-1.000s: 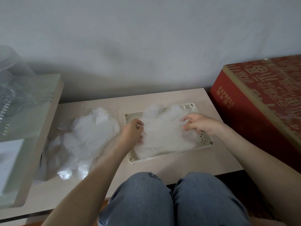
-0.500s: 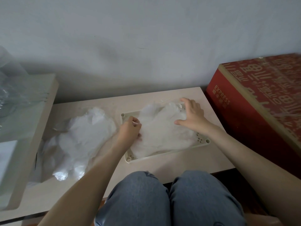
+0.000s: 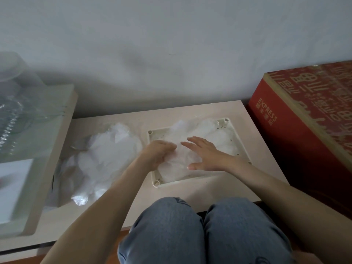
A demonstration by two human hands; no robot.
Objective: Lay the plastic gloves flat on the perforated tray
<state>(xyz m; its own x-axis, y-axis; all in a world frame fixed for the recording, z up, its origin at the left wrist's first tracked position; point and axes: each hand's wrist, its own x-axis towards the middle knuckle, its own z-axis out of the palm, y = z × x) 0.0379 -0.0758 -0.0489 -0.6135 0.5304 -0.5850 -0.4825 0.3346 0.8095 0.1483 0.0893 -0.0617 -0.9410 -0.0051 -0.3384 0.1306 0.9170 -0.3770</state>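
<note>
A cream perforated tray (image 3: 240, 144) lies on the low beige table (image 3: 255, 180), right of centre. Thin translucent plastic gloves (image 3: 205, 128) are spread over most of it. My right hand (image 3: 206, 156) lies flat on the gloves with its fingers straight and spread, pointing left. My left hand (image 3: 159, 152) rests on the gloves at the tray's left side; its fingers are bent, and whether they pinch the plastic is not visible. A loose heap of more plastic gloves (image 3: 106, 155) sits on the table to the left of the tray.
A red cardboard box (image 3: 304, 122) stands against the table's right side. A taller pale stand (image 3: 38, 149) with clear glassware (image 3: 13, 103) is at the left. The wall runs right behind the table. My knees in jeans (image 3: 200, 231) are at the front edge.
My right hand has slid from the tray's far right corner to its middle and now presses flat. My left hand has moved slightly right onto the gloves.
</note>
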